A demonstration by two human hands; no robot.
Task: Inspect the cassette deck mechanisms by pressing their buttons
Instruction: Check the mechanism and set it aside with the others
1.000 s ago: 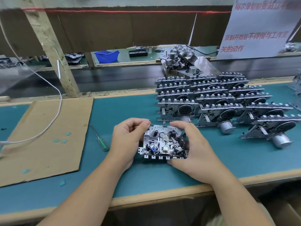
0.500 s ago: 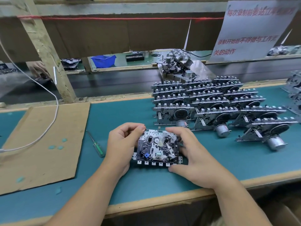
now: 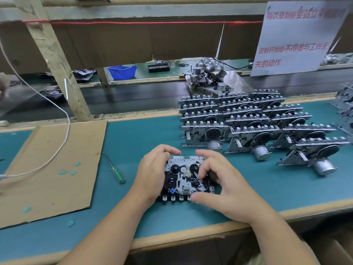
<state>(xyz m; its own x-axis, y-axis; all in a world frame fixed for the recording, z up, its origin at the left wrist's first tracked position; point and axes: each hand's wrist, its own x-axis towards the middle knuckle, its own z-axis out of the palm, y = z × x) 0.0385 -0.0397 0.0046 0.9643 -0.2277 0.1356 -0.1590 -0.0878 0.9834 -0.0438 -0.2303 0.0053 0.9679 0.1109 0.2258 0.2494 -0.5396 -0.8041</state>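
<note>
— Holding anything right now?

— I am gripping 1 cassette deck [image 3: 186,176] between both hands, lying flat just above the teal mat [image 3: 133,142], close to the front edge. My left hand [image 3: 152,173] is wrapping its left side, fingers curling over the far edge. My right hand [image 3: 227,186] is clasping the right side, thumb lying on the row of buttons [image 3: 175,197] along the near edge, fingers bending over the top face.

— Which way is it running?

— Its long axis is running left to right across me, buttons facing my body. So I am judging the right thumb to be the nearer one for the next press; the left is only steadying.

— And around you?

— I am working with the other decks [image 3: 248,127] standing in rows to the far right, well apart from my hands. A screwdriver [image 3: 114,169] is lying to the left beside a cardboard sheet [image 3: 51,169], and a white cable [image 3: 63,131] is trailing over it.
</note>
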